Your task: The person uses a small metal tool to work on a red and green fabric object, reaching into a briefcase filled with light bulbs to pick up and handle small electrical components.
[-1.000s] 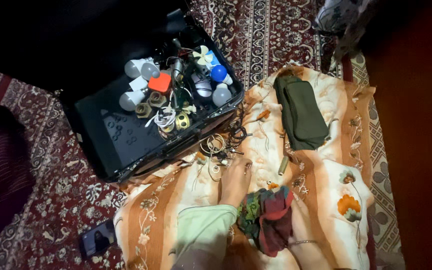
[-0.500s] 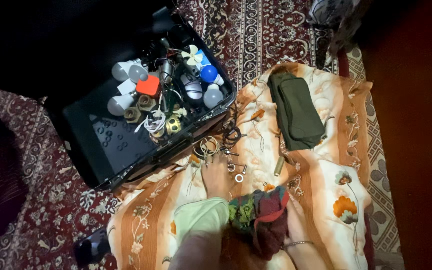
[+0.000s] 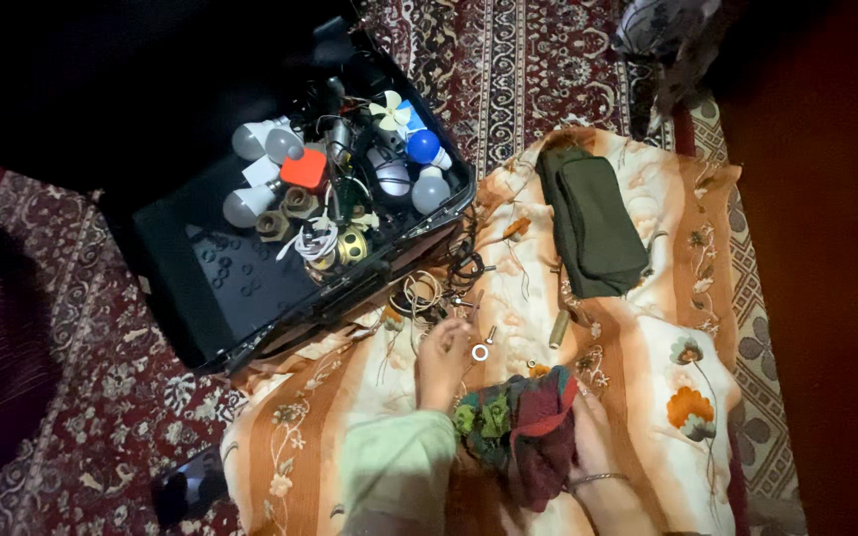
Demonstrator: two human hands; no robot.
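1. My left hand (image 3: 441, 359) lies flat and open on the striped cloth (image 3: 638, 377), fingers spread toward a small metal ring (image 3: 480, 352) just beside the fingertips. It grips nothing.
2. My right hand (image 3: 588, 437) presses on a bundle of dark multicoloured fabric (image 3: 518, 427) close to my lap. I cannot tell whether the fingers close around the bundle or only rest against it, since the fabric hides most of them.
3. A short screw (image 3: 490, 335) and a brass-coloured tube (image 3: 557, 329) lie near the ring, and a tangle of wire coils (image 3: 419, 295) sits between them and the open black case (image 3: 201, 288).
4. I judge that the main risk is losing the small parts: the cloth is wrinkled and busy with flowers, so a nudge from the left fingers could roll the ring or screw into a fold.
5. I also judge that dragging the fabric bundle forward could sweep those parts along or bury them.
6. The wire coils lie close to the left fingertips, so a reach further up could snag them.
7. Room is tight on the left, where the case edge meets the cloth. The open stretch is on the right, between the green pouch (image 3: 588, 223) and the orange flower print (image 3: 692, 407).
8. Beyond the cloth's edge the patterned carpet (image 3: 91, 417) would hide anything that rolls off.
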